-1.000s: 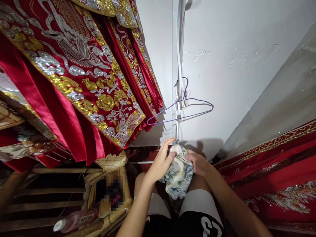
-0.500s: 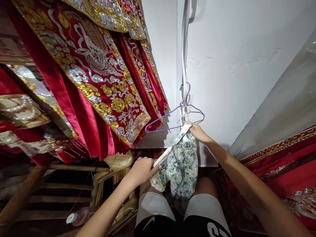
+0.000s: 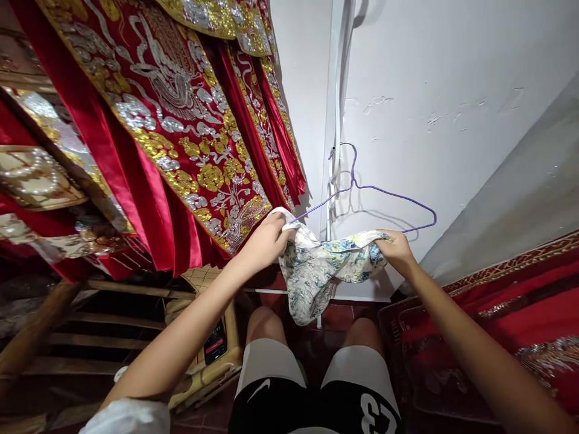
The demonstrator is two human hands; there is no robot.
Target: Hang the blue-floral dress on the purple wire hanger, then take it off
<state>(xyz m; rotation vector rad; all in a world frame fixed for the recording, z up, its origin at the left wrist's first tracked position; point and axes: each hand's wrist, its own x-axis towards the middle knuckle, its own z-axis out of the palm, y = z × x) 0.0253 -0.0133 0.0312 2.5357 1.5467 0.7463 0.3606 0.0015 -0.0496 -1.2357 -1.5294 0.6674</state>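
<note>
My left hand (image 3: 266, 241) and my right hand (image 3: 395, 250) each grip one end of a small floral cloth (image 3: 316, 271) with blue and yellow print. The cloth is stretched between them and sags in the middle, above my knees. Both hands are closed on its edges. A purple wire hanger (image 3: 375, 199) hangs on the white wall just above and behind the cloth, its lower bar near my right hand.
Red satin garments (image 3: 181, 132) with gold and silver embroidery hang at the left. More red embroidered fabric (image 3: 511, 307) lies at the right. A woven bamboo stool (image 3: 203, 337) with a phone (image 3: 215, 345) on it stands at lower left. A white cord runs down the wall corner (image 3: 337, 120).
The cloth was bunched in both hands by my lap. My hands rose and moved apart, spreading it out just under the hanger, which has swung to the right.
</note>
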